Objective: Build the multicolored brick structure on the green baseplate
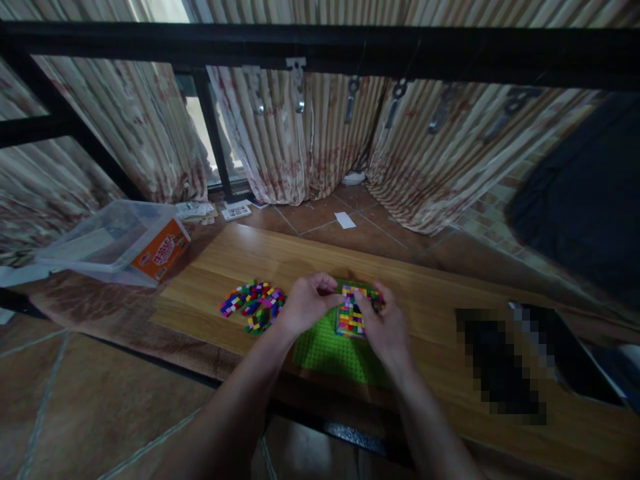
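A green studded baseplate lies on a low wooden table. On its far half sits a patch of small multicoloured bricks. My left hand hovers at the patch's left edge with fingers curled in a pinch; what it holds is too small to make out. My right hand rests on the patch's right side, its fingers pressed down on the bricks. A loose pile of coloured bricks lies on the table just left of my left hand.
A clear plastic box with an orange label sits on the floor to the left. Dark objects lie on the table's right end. Curtains and a black metal frame stand behind. Papers lie on the tiled floor.
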A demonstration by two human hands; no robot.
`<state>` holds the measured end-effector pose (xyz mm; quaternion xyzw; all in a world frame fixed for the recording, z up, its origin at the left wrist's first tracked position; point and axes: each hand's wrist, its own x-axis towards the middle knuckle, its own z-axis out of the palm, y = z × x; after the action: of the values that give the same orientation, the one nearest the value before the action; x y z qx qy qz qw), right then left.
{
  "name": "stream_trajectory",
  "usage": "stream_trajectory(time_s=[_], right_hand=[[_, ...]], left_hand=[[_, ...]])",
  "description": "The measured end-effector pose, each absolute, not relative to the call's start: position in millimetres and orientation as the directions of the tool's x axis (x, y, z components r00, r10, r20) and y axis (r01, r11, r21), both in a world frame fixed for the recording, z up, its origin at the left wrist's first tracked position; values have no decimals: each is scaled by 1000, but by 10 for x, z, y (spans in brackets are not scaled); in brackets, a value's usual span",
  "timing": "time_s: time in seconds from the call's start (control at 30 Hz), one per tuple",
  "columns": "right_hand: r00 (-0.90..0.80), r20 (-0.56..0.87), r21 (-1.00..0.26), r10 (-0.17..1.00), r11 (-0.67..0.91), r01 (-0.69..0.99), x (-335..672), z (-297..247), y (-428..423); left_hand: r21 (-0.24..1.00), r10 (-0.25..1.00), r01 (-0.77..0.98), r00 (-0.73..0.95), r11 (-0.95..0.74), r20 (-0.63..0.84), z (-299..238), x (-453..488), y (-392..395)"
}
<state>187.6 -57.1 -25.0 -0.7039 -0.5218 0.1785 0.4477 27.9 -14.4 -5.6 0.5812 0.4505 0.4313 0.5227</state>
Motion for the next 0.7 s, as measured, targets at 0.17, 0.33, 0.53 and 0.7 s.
stream_trajectory(time_s=[0.17, 0.33, 0.53, 0.7], right_hand=[[468, 418, -818, 779, 98, 567, 1896, -37, -661], [244, 532, -762, 811, 333, 556, 1551, 134, -813], [-278, 314, -693, 908, 419, 587, 1040, -85, -935], [-303, 256, -573, 918, 397, 717, 887, -319, -901]], left_hand=[[995, 998, 82, -4, -58, 59, 60, -40, -31], [993, 987, 66, -122, -101, 108, 120, -213, 13], [995, 984, 20, -145, -102, 103, 149, -250, -5], [995, 987, 37, -132, -92, 96, 135, -264, -29]])
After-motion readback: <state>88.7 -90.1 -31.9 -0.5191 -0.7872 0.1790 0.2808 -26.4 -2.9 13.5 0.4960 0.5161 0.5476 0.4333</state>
